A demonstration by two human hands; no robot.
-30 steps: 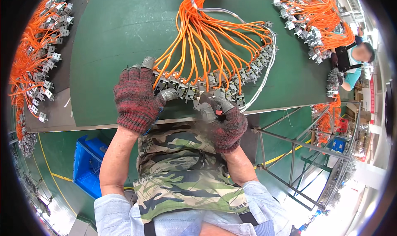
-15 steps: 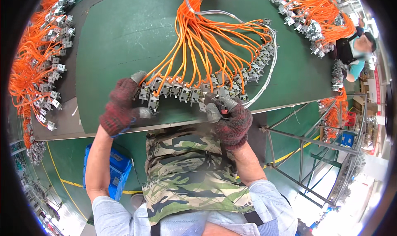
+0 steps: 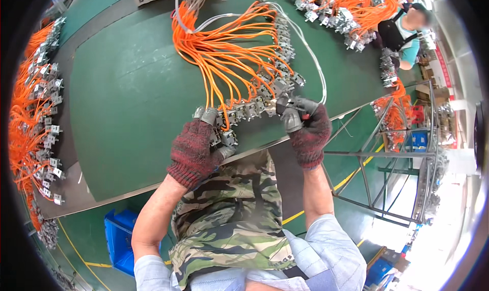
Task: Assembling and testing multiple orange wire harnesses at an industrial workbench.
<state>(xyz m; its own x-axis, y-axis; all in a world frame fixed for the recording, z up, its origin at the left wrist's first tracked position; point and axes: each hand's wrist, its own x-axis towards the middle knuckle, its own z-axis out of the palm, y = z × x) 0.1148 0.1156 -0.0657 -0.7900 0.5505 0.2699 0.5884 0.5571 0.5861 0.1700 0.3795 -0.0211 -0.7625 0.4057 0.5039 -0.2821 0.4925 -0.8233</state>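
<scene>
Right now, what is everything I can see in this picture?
orange wire harness: one fanned bundle, orange, centre of the table
metal connector blocks: a curved row, grey, at the wire ends near the front edge
more harnesses: heaps, orange and grey, left and far right of the table
table: one, green top
crate: one, blue, on the floor lower left
co-worker: one, upper right
left hand: red knit glove, on the blocks
right hand: red knit glove, gripping a block

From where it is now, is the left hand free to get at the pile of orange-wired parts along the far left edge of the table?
Probably not right away. The left hand is closed on a metal connector at the near edge, and the left pile lies well off across bare green table. Nothing blocks the way.
</scene>
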